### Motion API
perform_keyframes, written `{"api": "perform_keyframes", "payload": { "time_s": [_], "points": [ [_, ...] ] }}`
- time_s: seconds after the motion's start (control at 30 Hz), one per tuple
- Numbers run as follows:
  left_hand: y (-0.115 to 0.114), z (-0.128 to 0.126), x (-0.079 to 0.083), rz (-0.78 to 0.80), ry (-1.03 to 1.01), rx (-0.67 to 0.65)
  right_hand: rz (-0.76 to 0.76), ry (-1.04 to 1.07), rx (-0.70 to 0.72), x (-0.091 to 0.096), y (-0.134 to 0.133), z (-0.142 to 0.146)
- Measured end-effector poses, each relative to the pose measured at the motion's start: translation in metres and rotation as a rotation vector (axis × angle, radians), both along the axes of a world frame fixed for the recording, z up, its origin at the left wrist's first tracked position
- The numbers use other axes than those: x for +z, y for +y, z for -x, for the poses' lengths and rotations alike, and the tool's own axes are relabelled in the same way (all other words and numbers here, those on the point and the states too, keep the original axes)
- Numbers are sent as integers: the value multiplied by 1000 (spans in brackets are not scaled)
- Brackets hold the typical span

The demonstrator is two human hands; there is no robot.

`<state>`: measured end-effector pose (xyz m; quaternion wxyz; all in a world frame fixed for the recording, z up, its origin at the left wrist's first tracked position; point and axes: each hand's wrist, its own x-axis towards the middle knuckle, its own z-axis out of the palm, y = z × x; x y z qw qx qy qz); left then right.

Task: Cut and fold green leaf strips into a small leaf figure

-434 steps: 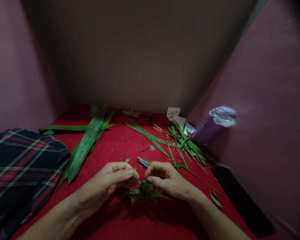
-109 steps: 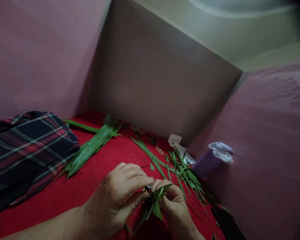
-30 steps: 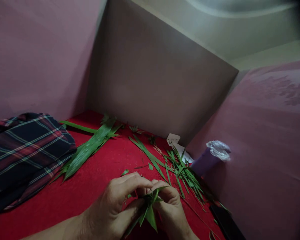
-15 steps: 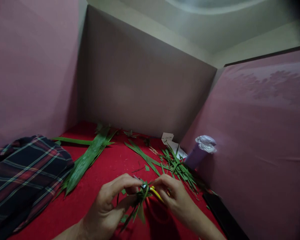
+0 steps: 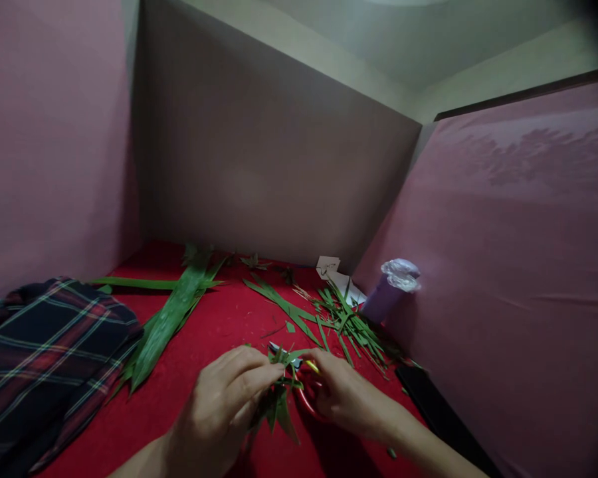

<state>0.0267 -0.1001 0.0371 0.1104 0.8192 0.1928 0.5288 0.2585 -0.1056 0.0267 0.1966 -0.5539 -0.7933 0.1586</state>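
Note:
My left hand (image 5: 229, 398) is closed around a small bunch of green leaf strips (image 5: 282, 408), whose pointed ends fan out below the fingers. Close beside it, my right hand (image 5: 346, 395) holds a pair of scissors (image 5: 310, 366) with yellow and red handles. The metal blades point up and left, partly behind the bunch. A thin strip arches from the bunch to the right fingertips, which appear to touch it. The fingers partly hide the handles and the middle of the bunch.
Long broad leaves (image 5: 172, 325) lie at left on the red cloth (image 5: 179, 425), beside plaid fabric (image 5: 54, 352). Cut leaf strips (image 5: 353, 322) are piled at right near white paper (image 5: 346, 287), a purple container with clear plastic (image 5: 381, 299), and a dark flat object (image 5: 438, 411).
My left hand has turned, its back now facing up over the bunch. The scissors' blades show more, and my right hand sits further around the handles. The view has shifted slightly.

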Motion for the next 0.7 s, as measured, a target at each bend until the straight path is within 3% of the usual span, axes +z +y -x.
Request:
{"api": "perform_keyframes", "payload": {
  "time_s": [0.2,0.33,0.5,0.7],
  "points": [
    [0,2,0,125,-81,-47,-57,117,9,35,-21,-30],
    [2,1,-2,445,-268,-78,-113,21,76,61,-44,-39],
    [7,-1,3,820,-431,-153,-288,-18,123,65,-51,-33],
    [5,-2,5,831,-422,-164,-193,-132,153,76,-48,-15]
  ]
}}
